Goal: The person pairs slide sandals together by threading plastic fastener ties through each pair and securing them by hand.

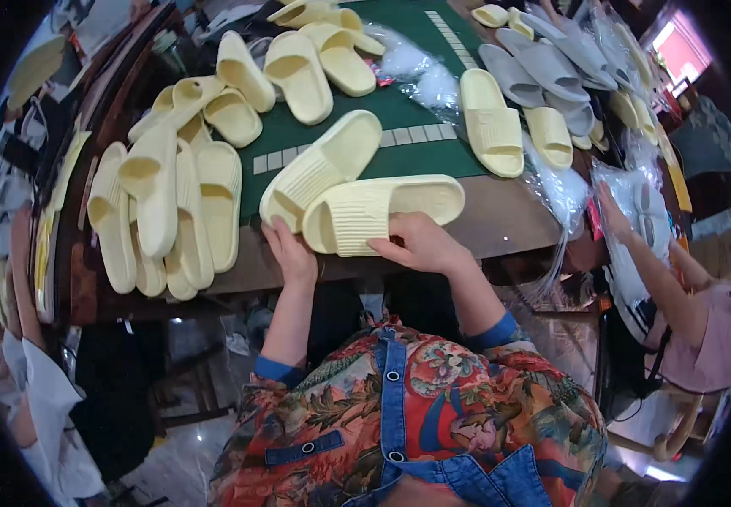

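Observation:
Two pale yellow ribbed slide slippers are in front of me at the table's near edge. My left hand (pixel 293 255) is closed on the toe end of the rear slipper (pixel 350 145), which points up to the right. With my right hand (pixel 427 243) I grip the front slipper (pixel 355 216) by the edge of its strap. It lies crosswise, toe to the left, overlapping the lower part of the rear one. My right thumb rests against its side; the fingertips inside are partly hidden.
Yellow slippers are heaped at the left (pixel 156 194) and far side (pixel 298 76) of the green table mat (pixel 281 139). A yellow pair (pixel 494 127) lies right, near grey slippers (pixel 543 68) and clear plastic bags (pixel 555 190). Another person's arm (pixel 657 262) reaches in at right.

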The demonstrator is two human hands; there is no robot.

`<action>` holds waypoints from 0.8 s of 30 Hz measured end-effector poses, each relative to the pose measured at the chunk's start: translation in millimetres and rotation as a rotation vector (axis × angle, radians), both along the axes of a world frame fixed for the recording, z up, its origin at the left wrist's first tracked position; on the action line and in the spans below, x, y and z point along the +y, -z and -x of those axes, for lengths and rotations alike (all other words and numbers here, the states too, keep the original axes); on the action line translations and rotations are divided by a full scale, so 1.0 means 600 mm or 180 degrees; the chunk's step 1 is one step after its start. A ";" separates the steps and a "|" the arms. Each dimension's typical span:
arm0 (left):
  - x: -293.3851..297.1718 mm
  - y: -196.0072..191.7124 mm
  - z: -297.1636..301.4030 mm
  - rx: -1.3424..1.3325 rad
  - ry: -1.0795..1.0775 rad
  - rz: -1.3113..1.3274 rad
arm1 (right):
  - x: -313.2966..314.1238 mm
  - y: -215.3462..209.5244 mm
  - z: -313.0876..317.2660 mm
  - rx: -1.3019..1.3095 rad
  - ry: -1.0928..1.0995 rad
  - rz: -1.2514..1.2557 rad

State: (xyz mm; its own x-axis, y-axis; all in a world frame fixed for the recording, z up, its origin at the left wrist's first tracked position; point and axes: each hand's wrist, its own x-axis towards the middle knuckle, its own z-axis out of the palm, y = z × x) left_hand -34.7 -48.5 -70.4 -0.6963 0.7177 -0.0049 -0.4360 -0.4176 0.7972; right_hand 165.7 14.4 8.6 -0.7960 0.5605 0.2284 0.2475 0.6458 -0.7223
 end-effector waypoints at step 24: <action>0.064 -0.033 0.063 0.1460 0.1524 0.1098 | 0.098 0.003 0.034 0.1089 0.1498 0.1312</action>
